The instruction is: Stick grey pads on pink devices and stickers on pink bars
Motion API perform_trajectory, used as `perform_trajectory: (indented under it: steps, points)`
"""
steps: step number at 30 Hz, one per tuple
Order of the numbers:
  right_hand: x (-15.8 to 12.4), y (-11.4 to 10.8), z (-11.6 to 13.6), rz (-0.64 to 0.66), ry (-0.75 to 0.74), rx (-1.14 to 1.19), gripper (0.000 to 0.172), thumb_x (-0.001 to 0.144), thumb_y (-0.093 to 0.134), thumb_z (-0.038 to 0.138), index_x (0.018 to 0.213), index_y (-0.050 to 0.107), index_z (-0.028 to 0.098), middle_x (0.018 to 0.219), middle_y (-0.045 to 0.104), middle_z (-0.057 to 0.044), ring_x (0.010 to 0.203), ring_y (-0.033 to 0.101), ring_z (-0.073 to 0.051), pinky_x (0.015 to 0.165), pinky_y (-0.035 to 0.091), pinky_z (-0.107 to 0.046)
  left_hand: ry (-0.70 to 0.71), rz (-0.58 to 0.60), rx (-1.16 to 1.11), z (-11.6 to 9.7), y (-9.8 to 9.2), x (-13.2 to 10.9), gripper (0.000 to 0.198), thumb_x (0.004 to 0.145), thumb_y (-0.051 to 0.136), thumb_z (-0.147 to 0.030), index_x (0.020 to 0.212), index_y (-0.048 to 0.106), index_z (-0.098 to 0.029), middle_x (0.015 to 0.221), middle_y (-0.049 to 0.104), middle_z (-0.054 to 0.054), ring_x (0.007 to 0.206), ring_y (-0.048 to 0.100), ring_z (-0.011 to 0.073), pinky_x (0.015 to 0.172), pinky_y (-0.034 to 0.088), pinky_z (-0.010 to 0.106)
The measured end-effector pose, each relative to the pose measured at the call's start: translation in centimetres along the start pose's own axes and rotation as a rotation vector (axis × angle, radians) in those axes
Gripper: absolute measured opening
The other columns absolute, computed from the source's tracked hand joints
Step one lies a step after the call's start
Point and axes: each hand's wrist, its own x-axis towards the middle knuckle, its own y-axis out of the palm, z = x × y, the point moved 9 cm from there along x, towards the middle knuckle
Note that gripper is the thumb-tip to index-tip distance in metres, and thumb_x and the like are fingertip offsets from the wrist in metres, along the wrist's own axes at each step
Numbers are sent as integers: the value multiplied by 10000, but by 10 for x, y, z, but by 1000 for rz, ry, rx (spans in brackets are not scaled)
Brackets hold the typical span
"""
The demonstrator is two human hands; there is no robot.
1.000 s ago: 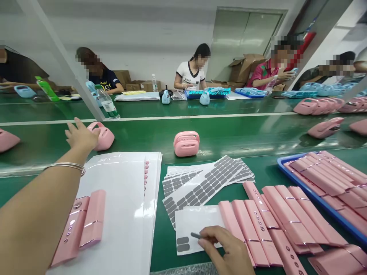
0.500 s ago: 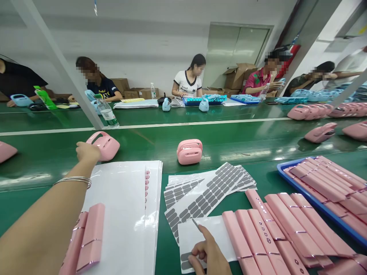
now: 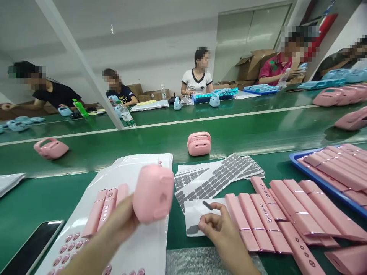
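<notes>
My left hand is closed on a pink plastic housing, raised above white sheets; the held piece is slightly blurred. Lower right, my right hand has its fingers curled. A small grey oval sticker clings to its index fingertip. Beneath those fingers lies a white backing sheet with a few grey stickers near its lower edge. Behind it, sheets of grey stickers are fanned out. Pink strip-shaped panels lie right beside my right hand.
A blue tray of pink panels stands at right. Another pink housing sits on the green belt, and one more is farther left. A phone lies lower left. Several co-workers sit across the belt.
My left hand has brought a pink housing from the belt back over the white sheets. My right hand still has the grey sticker at its fingertip. The view has shifted left.
</notes>
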Motion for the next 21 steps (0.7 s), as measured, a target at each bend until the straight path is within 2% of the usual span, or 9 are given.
perform_trajectory:
  steps: [3,6,8,11,15,19,21]
  points:
    - [-22,4,29,13,23,191,593,670,725,380,1089,333,231,650,597,56,657,531,-151,645,399,-264,-139,64,-40,60,19,-42,165,650,720,-283,655,661,-129,655,601,66,568,496,146,481,443,229]
    - [-45,9,55,30,27,271,690,636,773,388,1144,331,242,641,608,54,667,544,-157,650,421,-262,-202,170,-194,90,45,-66,260,561,791,-409,608,636,-206,604,540,28,540,455,152,498,440,265]
    - [-56,11,63,22,49,266,722,618,786,390,1163,338,241,626,613,52,648,553,-163,633,431,-264,-213,225,-283,97,56,-72,294,500,812,-459,617,623,-266,616,524,20,561,474,196,535,453,332]
    - [-65,10,63,-2,75,242,745,604,788,390,1177,338,237,621,621,47,640,561,-169,638,442,-282,-222,230,-278,106,57,-74,326,485,791,-526,613,606,-291,616,504,25,566,486,230,541,442,380]
    - [-69,7,61,-4,88,232,746,597,783,372,1174,330,239,632,625,47,651,548,-166,668,444,-292,-242,212,-253,117,50,-73,370,434,814,-515,645,609,-291,594,472,12,518,448,199,484,406,348]
    - [-73,4,62,-10,91,193,705,604,769,361,1158,349,241,632,617,49,637,553,-170,652,454,-296,-256,199,-243,125,45,-71,338,473,820,-462,679,622,-281,610,479,8,521,428,174,487,396,319]
    - [-74,2,64,-32,82,171,676,617,760,353,1149,358,245,638,621,45,649,569,-177,659,462,-304,-273,186,-236,130,44,-68,364,436,830,-468,660,620,-271,578,447,4,493,387,160,457,373,311]
